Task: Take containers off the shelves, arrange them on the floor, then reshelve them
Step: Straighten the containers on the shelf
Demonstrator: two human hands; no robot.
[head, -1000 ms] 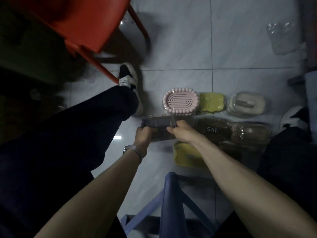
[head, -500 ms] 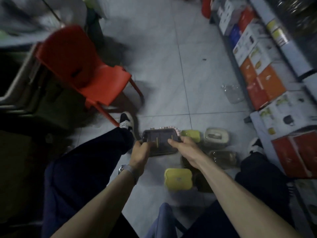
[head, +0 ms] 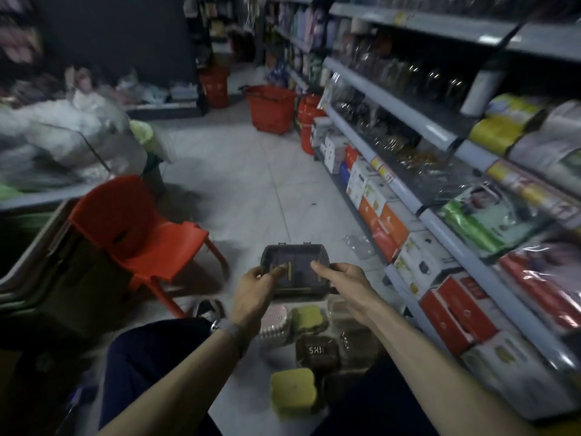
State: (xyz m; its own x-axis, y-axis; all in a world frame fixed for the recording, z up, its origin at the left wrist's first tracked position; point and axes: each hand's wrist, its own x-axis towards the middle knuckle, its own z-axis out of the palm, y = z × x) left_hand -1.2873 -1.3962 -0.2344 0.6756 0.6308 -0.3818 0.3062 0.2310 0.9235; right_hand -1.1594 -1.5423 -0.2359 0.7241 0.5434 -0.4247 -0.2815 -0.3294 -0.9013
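The left grip (head: 251, 291) covers part of the pink dish (head: 275, 324). Shelf packets (head: 534, 146) at right are blurred, labels unreadable.

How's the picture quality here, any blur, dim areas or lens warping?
Head view: dim overall, brightest on the floor tiles; its left edge, around the white bags, is motion-smeared; shelves bow from wide-angle distortion; the dark container held by left hand and right hand is fairly sharp.

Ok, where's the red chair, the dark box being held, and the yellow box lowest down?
red chair (head: 169, 247): head view, on its seat.
dark box (head: 294, 255): head view, on its top, far half.
lower yellow box (head: 292, 390): head view, middle of its lid.
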